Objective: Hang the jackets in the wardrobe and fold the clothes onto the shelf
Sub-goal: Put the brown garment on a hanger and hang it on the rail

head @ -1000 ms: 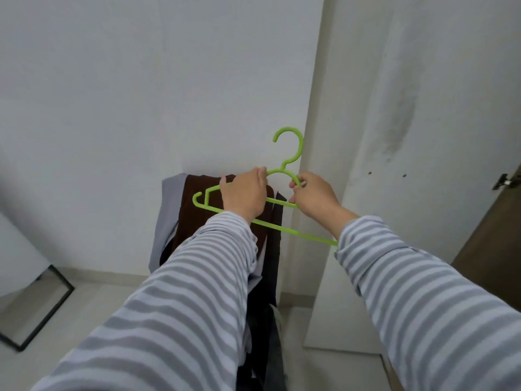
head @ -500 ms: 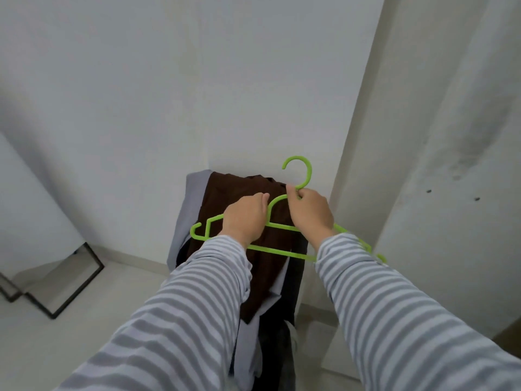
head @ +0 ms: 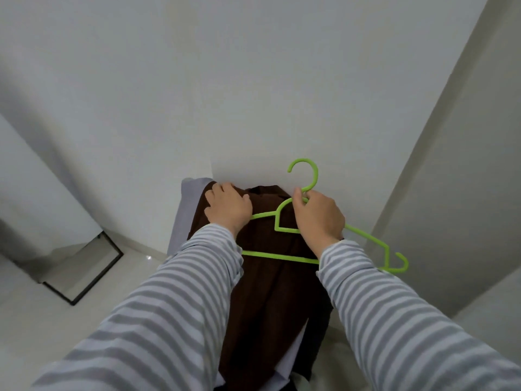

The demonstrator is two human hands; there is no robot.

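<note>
White wall fills twelve o'clock; pale floor and a black-framed mirror sit at eight. Brown jacket hangs centre, left hand gripping its top. Right hand pinches the green hanger.

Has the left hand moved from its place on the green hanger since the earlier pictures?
Yes. The left hand has left the green hanger and gone up to the top edge of the brown garment, while the right hand holds the hanger's neck.

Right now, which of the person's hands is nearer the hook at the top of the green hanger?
The right hand. It grips the green hanger just beneath its hook; the left hand rests farther left, on the brown garment.
</note>
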